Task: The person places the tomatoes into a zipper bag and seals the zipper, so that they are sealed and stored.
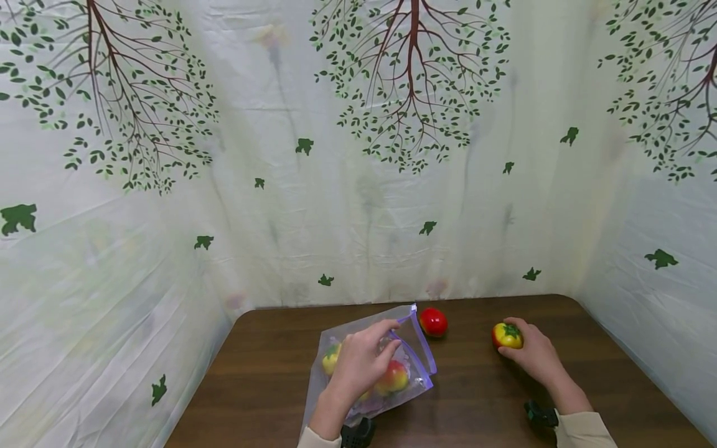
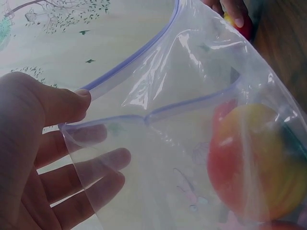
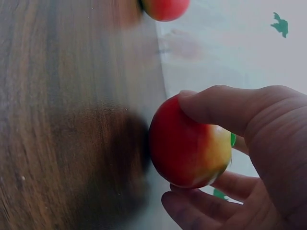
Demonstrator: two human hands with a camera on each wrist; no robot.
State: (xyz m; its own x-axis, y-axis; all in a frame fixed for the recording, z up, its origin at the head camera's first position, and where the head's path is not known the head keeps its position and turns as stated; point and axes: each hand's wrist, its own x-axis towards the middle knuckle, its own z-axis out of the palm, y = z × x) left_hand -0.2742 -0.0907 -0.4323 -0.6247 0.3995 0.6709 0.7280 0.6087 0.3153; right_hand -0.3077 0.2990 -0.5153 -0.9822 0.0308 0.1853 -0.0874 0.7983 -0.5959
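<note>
Fruit handling at a dark wooden surface (image 1: 263, 379), seen from my remote post: the person's right grip (image 1: 534, 356) holds a red-and-yellow fruit (image 1: 506, 336) between thumb and fingers, well to the right of a clear plastic bag (image 1: 336, 333). I cannot tell whether the fruit touches the surface. The left grip (image 1: 361, 361) holds the bag's purple-edged rim, thumb on one side, fingers visible through the plastic on the other. A yellow fruit (image 1: 330, 359) and a blushed fruit (image 1: 396, 375) lie inside.

The weak point, in my judgement, is the rim: the hold looks light, and if it slips, the limp plastic could fold and close the mouth. The held fruit's glossy skin could slide from the thumb under a hasty squeeze. A loose red fruit (image 1: 434, 322) sits just beside the mouth, where I expect a careless knock from bag or knuckle could send it rolling.
</note>
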